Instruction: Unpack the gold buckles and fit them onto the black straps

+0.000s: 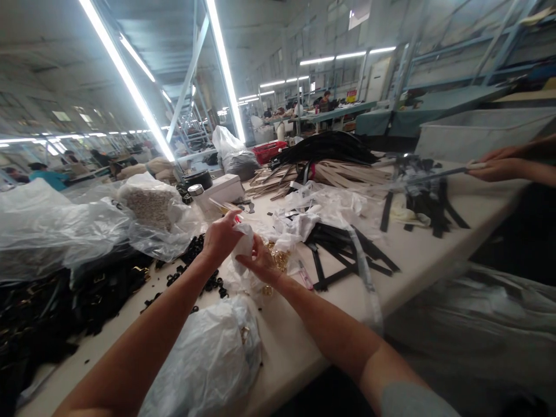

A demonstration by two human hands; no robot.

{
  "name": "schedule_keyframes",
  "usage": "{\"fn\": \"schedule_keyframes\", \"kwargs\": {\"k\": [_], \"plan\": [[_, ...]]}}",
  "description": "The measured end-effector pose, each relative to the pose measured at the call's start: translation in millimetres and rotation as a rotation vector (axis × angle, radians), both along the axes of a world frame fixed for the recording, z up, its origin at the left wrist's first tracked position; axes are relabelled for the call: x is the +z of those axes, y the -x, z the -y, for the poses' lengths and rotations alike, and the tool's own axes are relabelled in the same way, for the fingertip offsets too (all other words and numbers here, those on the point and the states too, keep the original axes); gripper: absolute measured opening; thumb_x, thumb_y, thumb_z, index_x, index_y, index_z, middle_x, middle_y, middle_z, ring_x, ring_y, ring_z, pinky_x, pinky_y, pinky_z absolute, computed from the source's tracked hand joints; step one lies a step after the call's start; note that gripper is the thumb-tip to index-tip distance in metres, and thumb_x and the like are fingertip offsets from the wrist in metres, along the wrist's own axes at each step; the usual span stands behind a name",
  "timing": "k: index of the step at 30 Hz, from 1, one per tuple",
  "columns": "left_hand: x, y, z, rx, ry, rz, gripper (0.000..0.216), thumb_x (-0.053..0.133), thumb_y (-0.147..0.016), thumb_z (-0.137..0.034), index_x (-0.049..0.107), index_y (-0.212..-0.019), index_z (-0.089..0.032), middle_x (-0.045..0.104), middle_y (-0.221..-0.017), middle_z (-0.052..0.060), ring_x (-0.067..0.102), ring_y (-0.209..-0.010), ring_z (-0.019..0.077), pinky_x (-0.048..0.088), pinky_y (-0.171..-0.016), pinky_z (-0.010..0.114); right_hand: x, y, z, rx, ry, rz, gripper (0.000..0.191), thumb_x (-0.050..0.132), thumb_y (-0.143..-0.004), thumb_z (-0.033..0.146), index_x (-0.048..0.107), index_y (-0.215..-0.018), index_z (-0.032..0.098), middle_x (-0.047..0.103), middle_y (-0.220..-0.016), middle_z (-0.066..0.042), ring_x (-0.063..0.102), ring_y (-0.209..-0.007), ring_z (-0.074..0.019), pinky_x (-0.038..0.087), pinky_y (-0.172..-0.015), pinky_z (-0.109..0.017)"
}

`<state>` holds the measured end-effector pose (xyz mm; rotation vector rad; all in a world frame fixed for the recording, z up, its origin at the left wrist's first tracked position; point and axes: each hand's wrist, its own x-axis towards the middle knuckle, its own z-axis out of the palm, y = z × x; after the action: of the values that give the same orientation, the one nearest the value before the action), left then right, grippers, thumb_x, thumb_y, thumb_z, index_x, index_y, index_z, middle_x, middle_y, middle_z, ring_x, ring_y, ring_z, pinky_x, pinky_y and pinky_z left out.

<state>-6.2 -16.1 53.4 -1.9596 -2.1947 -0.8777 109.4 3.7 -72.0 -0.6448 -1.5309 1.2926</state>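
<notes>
Over the middle of the table, my left hand is closed around the upper left side of a crumpled white piece; whether it is thin plastic or cloth I cannot tell. My right hand grips the same white piece from the right, fingers bent against it. Just beyond my right hand lies a heap of gold buckles. Small black pieces are scattered below my left wrist. A filled white plastic bag sits between my forearms. A pink-handled small tool lies right of my right wrist.
Black straps and a strap pile cover the right and back. At the right edge, a co-worker's hands hold a strap by a grey bin. Plastic bags, black buckled goods and a metal-capped bottle stand left.
</notes>
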Motion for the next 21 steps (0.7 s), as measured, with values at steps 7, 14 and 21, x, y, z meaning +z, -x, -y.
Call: {"fn": "schedule_keyframes", "kwargs": {"k": [7,14,21], "plan": [[-5.0,-27,-1,-0.062,0.09,-0.029,0.05,0.063,-0.083,-0.024,0.063,-0.133,-0.02,0.07,-0.086,0.01,0.066,-0.082,0.0294,0.044,-0.077,0.035,7.4,-4,-3,-0.169,-0.071,-0.117,0.044,0.051,-0.091,0.05,0.051,-0.124,0.02,0.062,-0.122,-0.012,0.058,-0.113,-0.025,0.044,-0.103,-0.041],[-22.3,-14,-16,-0.134,0.044,0.099,0.055,0.072,-0.077,-0.032,0.065,-0.13,-0.018,0.071,-0.085,0.01,0.065,-0.077,0.0257,0.044,-0.076,0.035,-5.2,-13,-37,-0.205,0.275,-0.195,0.049,0.06,-0.076,0.066,0.066,-0.09,0.019,0.07,-0.085,-0.01,0.066,-0.083,-0.0269,0.054,-0.076,-0.039],[-43.4,3,-37,-0.129,0.077,0.909,0.036,0.073,-0.07,-0.049,0.068,-0.061,-0.014,0.058,-0.056,0.002,0.051,-0.054,0.0155,0.041,-0.056,0.028,7.2,-23,-43,-0.085,0.585,-0.493,0.06,0.074,-0.063,0.068,0.066,-0.09,0.016,0.072,-0.083,-0.008,0.068,-0.078,-0.0259,0.054,-0.065,-0.035]]}}
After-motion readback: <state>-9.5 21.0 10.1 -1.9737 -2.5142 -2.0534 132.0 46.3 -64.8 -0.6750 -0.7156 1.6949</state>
